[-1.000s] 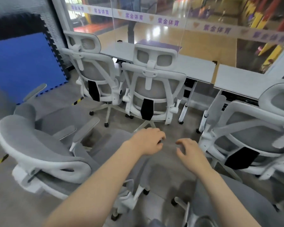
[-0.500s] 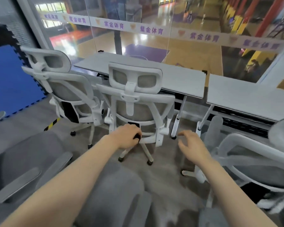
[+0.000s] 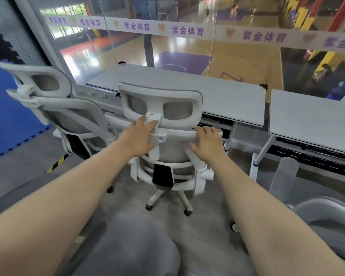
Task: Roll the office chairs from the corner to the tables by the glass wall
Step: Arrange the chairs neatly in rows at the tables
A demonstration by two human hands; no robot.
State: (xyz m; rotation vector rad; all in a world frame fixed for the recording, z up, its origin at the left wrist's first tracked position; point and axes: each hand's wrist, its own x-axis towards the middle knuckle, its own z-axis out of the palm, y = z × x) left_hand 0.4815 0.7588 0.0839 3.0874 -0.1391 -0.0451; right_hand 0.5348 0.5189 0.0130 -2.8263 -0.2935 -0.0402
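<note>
A white-framed office chair with grey mesh (image 3: 177, 110) stands with its back to me, facing the grey table (image 3: 227, 96) by the glass wall (image 3: 167, 46). My left hand (image 3: 139, 136) lies flat with fingers spread on the stem under the chair's headrest. My right hand (image 3: 207, 142) sits on the right end of the backrest's top rail, fingers curled over it. A second matching chair (image 3: 48, 90) stands just left of it, also facing the table.
A second grey table (image 3: 311, 116) continues to the right. A grey chair seat (image 3: 131, 246) is right below me, and another chair (image 3: 327, 216) stands at the lower right. Blue floor mats (image 3: 4, 116) lean at the left, with yellow-black tape (image 3: 57, 164) on the floor.
I have come closer to the tables. Both hands rose from waist height onto the middle chair's back; the left now rests under the headrest, the right on the top rail.
</note>
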